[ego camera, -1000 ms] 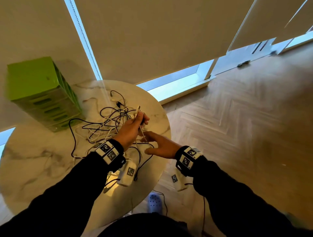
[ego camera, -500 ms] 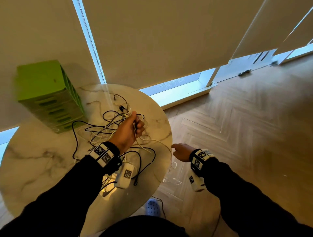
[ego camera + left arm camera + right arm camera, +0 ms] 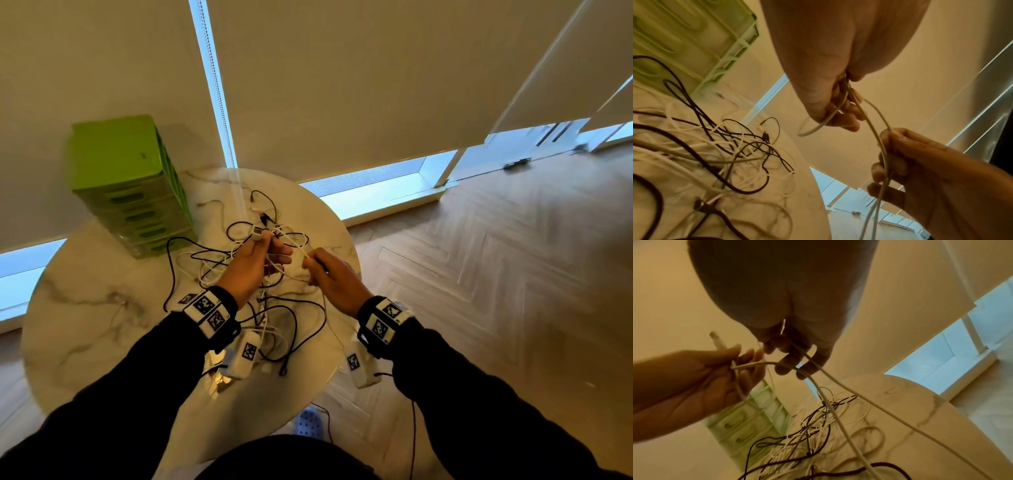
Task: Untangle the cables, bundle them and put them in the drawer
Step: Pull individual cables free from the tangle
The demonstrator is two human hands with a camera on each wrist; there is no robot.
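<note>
A tangle of black and white cables (image 3: 239,270) (image 3: 725,154) (image 3: 818,434) lies on the round marble table (image 3: 102,308). My left hand (image 3: 274,250) is raised over the pile and grips one white cable (image 3: 298,249) in a loop, its plug (image 3: 255,233) (image 3: 717,340) sticking up past the thumb. Just to the right, my right hand (image 3: 313,270) (image 3: 885,162) pinches the same white cable (image 3: 882,146). From there it runs down to the table (image 3: 838,418). The green drawer unit (image 3: 130,185) (image 3: 684,40) stands at the table's back left, drawers closed.
The table's right edge (image 3: 352,274) is just under my right hand, with wooden floor (image 3: 496,291) beyond. A blue slipper (image 3: 310,425) sits on the floor near the table's front edge. Blinds and a bead chain (image 3: 219,102) hang behind the table.
My right hand, which had drawn the white cable out past the table's right edge, has come back up close to the left hand. The left hand stays over the pile.
</note>
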